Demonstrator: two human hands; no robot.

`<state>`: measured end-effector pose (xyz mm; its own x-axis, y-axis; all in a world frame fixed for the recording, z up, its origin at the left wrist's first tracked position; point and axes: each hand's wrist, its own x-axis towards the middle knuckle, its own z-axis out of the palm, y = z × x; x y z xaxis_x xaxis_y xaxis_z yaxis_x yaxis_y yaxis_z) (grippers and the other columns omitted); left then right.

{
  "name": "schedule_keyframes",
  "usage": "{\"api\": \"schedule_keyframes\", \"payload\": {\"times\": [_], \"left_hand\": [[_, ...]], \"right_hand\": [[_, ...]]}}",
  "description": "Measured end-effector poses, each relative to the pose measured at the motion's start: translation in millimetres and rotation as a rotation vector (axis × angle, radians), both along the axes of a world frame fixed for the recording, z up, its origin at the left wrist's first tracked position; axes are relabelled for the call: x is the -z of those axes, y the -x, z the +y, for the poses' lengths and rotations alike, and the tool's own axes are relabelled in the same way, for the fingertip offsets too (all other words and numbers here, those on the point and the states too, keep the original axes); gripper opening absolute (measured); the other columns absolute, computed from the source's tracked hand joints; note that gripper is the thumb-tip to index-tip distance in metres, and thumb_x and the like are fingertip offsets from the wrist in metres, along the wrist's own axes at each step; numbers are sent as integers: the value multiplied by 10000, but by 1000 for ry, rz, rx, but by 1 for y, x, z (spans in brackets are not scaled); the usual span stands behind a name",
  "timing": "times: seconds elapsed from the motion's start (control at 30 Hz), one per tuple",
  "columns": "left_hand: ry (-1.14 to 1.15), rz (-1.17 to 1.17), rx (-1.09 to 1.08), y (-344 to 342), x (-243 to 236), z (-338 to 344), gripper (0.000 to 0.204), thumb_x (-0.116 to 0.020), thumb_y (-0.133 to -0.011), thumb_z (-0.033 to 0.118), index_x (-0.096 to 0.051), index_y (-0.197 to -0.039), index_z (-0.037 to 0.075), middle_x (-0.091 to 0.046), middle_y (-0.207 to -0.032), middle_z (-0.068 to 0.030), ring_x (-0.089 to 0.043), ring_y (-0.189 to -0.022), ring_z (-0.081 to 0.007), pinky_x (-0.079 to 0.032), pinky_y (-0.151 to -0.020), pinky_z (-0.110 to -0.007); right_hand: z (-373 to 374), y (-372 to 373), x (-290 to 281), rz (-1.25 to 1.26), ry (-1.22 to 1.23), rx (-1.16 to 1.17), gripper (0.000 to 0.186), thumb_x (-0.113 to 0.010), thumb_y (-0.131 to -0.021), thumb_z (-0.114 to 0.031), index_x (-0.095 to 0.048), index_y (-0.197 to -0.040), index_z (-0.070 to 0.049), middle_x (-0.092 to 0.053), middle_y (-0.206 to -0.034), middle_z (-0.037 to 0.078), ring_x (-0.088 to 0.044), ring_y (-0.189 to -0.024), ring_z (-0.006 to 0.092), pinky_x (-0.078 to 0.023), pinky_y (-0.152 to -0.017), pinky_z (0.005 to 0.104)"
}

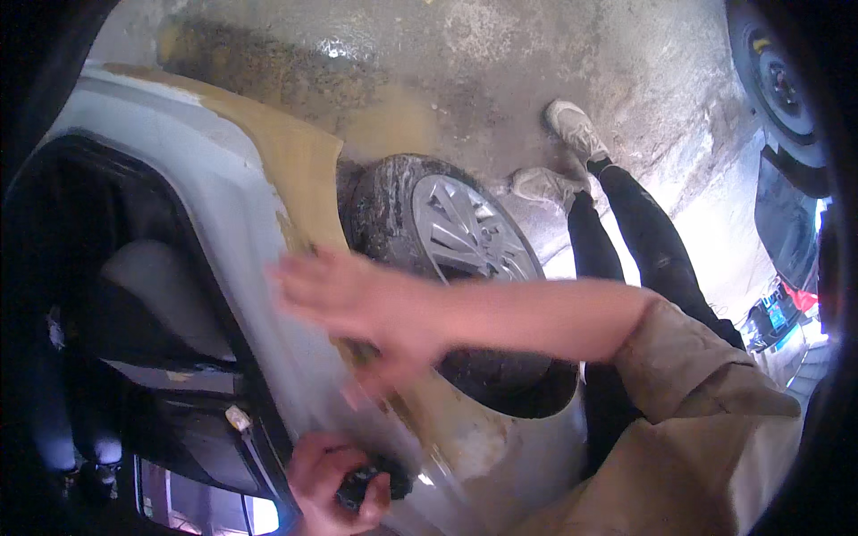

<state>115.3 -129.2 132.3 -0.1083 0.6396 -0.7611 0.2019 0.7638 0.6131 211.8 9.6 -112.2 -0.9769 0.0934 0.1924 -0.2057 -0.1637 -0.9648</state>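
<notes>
My right hand [357, 304] is blurred over the pale grey car body panel [228, 210], above and left of the wheel. Its fingers are stretched out, the thumb apart, and nothing shows in them. Whether the palm touches the panel I cannot tell. Lower down, near the bottom edge, my left hand [326, 478] is closed round a dark rounded object [375, 482] against the panel; its kind is not clear. Tan filler-like patches [286, 147] cover the panel's edge, and another rough patch [474, 433] lies below the wheel arch.
A car wheel [474, 228] with a silver rim sits in the arch. At left, a dark opening shows a seat [165, 290] inside. Legs in dark trousers and pale shoes [576, 129] stand on the stained concrete floor [500, 45]. Another wheel [786, 89] is at the far right.
</notes>
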Motion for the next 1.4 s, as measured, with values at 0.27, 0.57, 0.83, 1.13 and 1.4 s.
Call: {"api": "schedule_keyframes", "payload": {"times": [0.27,0.57,0.83,1.13,1.4], "left_hand": [[-17,334,-187,-19,8,1,292,-717,-766,288,-616,-858,30,-628,-813,-149,-596,-748,-317,-481,-688,-400],[-23,282,-247,-17,8,8,295,-722,-773,283,-605,-848,22,-612,-819,-176,-595,-758,-306,-475,-682,-394],[-9,281,-206,-16,7,5,300,-724,-789,294,-612,-857,24,-613,-808,-164,-594,-750,-306,-476,-679,-395],[-24,301,-177,-15,10,5,296,-700,-813,298,-617,-881,22,-613,-787,-148,-601,-750,-308,-478,-683,-408],[-16,294,-213,-14,8,9,262,-785,-715,219,-659,-867,47,-653,-879,-160,-644,-774,-332,-536,-698,-408]], "right_hand": [[12,-37,-52,-218,32,-176,1328,-740,-754,-712,-126,-1632,72,-67,-1678,382,-98,-1567,544,-130,-1235,661],[1,16,23,-409,-42,-36,1170,-735,-825,-556,-160,-1619,83,-150,-1674,351,-192,-1546,509,-162,-1257,609],[22,-61,-59,-93,-5,-494,1312,-799,-699,-656,-216,-1582,119,-162,-1666,363,-131,-1572,521,-121,-1244,669],[15,-42,-60,-175,68,-287,1240,-709,-785,-685,-170,-1642,32,-75,-1688,365,-95,-1577,523,-93,-1242,679],[7,30,28,-386,14,-20,1022,-708,-892,-531,-254,-1625,18,-159,-1686,333,-190,-1560,505,-172,-1230,670]]}}
